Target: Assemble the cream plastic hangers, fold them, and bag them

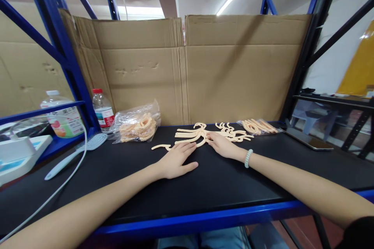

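My left hand (178, 160) lies palm down on the black tabletop, fingers stretched out and thumb spread. Its fingertips reach the near edge of a group of flat, cream-coloured curved pieces (187, 135), partly covering them. My right hand (223, 145), with a pale beaded band on the wrist, has its fingers drawn together on a cream curved piece (201, 144) at the middle of the group. More hooked and wavy pieces (224, 127) lie just beyond it. A loose hooked piece (160, 146) rests left of my left fingertips. What the pieces are made of, I cannot tell.
Clear bags of similar pieces lie at the left (140, 126) and right (258, 126). A red-capped bottle (103, 111), a hairbrush (78, 153) and a white cable (74, 173) are on the left. A dark flat device (308, 139) lies right. Cardboard (233, 74) walls the back.
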The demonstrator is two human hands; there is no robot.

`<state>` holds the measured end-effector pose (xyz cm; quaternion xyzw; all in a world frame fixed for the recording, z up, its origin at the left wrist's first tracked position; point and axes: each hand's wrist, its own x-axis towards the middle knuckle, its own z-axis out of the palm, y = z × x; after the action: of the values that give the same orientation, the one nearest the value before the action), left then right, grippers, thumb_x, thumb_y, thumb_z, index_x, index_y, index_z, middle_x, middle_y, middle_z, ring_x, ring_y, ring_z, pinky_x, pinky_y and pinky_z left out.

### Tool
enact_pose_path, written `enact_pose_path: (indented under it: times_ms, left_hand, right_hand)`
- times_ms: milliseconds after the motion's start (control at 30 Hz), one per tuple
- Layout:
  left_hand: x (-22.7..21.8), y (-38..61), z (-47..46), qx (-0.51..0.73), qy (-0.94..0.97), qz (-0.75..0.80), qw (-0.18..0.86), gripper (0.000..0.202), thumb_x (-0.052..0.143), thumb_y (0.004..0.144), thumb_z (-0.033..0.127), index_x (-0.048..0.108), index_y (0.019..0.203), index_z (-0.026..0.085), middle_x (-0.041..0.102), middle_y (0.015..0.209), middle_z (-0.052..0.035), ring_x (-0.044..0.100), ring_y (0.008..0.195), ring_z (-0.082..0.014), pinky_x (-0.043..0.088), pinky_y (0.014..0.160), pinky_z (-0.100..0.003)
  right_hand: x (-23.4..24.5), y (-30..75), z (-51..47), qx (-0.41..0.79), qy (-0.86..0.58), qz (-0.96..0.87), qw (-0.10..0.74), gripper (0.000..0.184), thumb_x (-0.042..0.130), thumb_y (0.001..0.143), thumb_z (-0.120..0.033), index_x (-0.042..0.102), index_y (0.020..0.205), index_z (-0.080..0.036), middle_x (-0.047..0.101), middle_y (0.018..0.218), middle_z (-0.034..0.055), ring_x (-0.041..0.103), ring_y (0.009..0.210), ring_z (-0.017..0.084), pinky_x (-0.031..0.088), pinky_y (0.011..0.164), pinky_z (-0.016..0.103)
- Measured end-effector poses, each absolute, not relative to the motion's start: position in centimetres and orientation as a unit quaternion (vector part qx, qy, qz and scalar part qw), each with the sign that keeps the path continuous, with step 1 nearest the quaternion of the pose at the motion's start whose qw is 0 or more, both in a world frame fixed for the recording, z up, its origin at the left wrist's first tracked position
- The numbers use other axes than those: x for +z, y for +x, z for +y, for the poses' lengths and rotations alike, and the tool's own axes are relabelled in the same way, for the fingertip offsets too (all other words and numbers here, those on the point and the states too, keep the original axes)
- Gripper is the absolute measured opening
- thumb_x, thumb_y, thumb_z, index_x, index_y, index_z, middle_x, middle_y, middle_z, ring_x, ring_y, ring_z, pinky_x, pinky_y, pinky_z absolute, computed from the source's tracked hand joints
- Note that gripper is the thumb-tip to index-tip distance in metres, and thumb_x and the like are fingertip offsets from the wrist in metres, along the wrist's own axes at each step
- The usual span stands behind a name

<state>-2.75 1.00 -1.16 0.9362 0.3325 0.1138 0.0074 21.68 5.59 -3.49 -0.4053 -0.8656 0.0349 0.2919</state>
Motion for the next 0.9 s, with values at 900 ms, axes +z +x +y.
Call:
enact_pose_path:
  times_ms: [900]
  left_hand:
    - [-0.3, -2.8, -1.6, 0.124, 0.943, 0.307, -0.027, 0.039, 0.042, 0.092, 0.031, 0.046, 0.129, 0.018, 0.051, 0.132, -0.0106, 0.047, 0.120, -0.0245, 0.040, 0.099, -0.041]
  right_hand:
    - [1.4, 24.2, 2.2, 0.081, -0.449, -0.880, 0.129, 0.006, 0.062, 0.074, -0.012, 0.064, 0.070, -0.014, 0.065, 0.068, 0.0023, 0.056, 0.061, 0.013, 0.040, 0.058, 0.023]
